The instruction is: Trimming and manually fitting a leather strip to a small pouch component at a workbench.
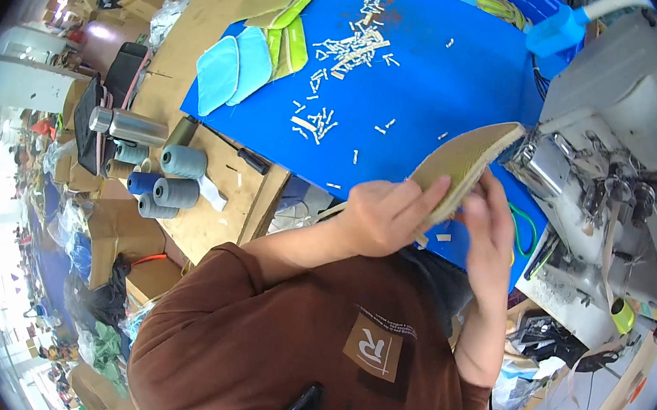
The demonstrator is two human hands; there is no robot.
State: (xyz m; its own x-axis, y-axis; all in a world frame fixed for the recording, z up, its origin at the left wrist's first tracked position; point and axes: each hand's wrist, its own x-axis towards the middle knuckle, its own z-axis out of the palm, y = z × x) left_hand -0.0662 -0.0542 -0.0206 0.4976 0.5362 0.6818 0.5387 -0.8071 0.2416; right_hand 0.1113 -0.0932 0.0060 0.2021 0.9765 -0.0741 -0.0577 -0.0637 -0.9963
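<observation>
A curved beige fabric panel (459, 156) with a thick, pale edge and a yellowish-green mesh patch is held up over the near right part of the blue work surface. My left hand (387, 215) is closed on its lower left side, with the fingers over the face of the panel. Bent along the panel's right edge, the fingers of my right hand (489, 234) grip it near the lower end. The fingertips behind the edge are partly hidden. Just below the panel, a small white scrap (443, 237) lies on the blue surface.
Several white offcuts (353, 51) are scattered on the blue surface (430, 79). Light blue pads (235, 67) and lime-green pads (290, 41) lie at far left. Thread cones (178, 189) and a steel flask (129, 126) are at left; a sewing machine (618, 115) stands close on the right.
</observation>
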